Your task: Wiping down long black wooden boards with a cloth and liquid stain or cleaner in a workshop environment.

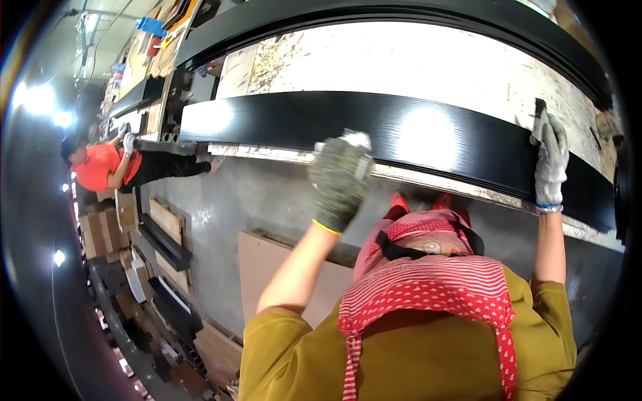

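Observation:
A long glossy black board (267, 119) lies along the near side of a paint-stained white worktable (401, 57). At its near edge, left of the middle, is my left hand (340, 179) in a grey-green glove with a yellow cuff. Its fingers are bent round a crumpled white cloth (360, 139); motion blurs hand and cloth. My right hand (552, 157), in a whitish glove, reaches across the board near its right end. A small dark piece (540, 108) sticks out past its fingers at the board's far edge; its kind is unclear.
More long black boards (428, 10) lie along the table's far side. Another person (110, 164) in an orange shirt stands at the left by another bench. Cardboard boxes (103, 230), stacked boards (167, 244) and a brown panel (281, 274) are on the floor.

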A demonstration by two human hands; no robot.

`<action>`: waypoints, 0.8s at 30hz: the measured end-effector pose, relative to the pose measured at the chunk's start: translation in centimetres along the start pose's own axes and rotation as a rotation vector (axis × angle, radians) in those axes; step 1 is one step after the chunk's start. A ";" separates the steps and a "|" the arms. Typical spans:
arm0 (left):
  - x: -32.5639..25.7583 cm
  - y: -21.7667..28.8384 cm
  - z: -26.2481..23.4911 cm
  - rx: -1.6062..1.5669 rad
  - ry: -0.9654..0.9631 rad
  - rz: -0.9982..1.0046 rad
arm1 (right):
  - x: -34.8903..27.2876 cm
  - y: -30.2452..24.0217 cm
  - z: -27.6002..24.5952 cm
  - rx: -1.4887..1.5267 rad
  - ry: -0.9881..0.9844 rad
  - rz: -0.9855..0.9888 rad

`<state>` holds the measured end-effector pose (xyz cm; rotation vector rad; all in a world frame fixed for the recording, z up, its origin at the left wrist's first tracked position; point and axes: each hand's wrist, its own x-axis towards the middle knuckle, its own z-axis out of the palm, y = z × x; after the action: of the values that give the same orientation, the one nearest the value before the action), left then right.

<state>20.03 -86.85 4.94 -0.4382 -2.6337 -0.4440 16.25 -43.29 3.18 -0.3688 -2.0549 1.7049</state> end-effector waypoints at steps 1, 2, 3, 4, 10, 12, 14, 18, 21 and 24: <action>0.1 2.1 -0.3 -0.049 -0.045 0.057 | 0.2 -0.4 0.5 0.044 0.008 0.079; 0.6 3.4 -1.2 -0.197 -0.162 0.100 | 0.2 -0.4 0.5 0.071 -0.004 0.070; 1.0 4.4 -1.9 -0.337 -0.276 0.137 | 0.2 -1.2 0.6 0.039 -0.055 0.100; 1.4 4.4 -2.9 -0.337 -0.395 0.102 | 0.3 -0.8 0.3 0.065 -0.051 0.105; 5.2 -8.8 -5.3 0.075 -0.053 -0.471 | 0.2 -0.8 0.2 0.194 -0.034 0.134; 3.1 -9.2 -2.8 0.198 -0.033 -0.294 | 0.4 -0.4 0.4 0.230 -0.063 0.129; 2.3 -3.8 0.0 0.275 0.083 -0.014 | -0.2 -2.0 1.3 0.226 -0.056 0.129; 1.3 9.6 3.9 0.085 0.020 0.126 | -0.2 -2.1 0.8 0.287 -0.088 0.148; 3.1 16.9 2.4 -0.223 -0.362 0.186 | 0.0 -2.7 -0.3 0.401 -0.205 0.223; 5.0 14.3 1.5 -0.175 0.000 0.431 | 2.4 -2.5 -5.7 0.430 -0.223 0.175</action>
<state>20.48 -72.29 9.40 -1.0325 -2.4123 -0.5283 17.14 -37.74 6.85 -0.2307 -1.7684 2.3217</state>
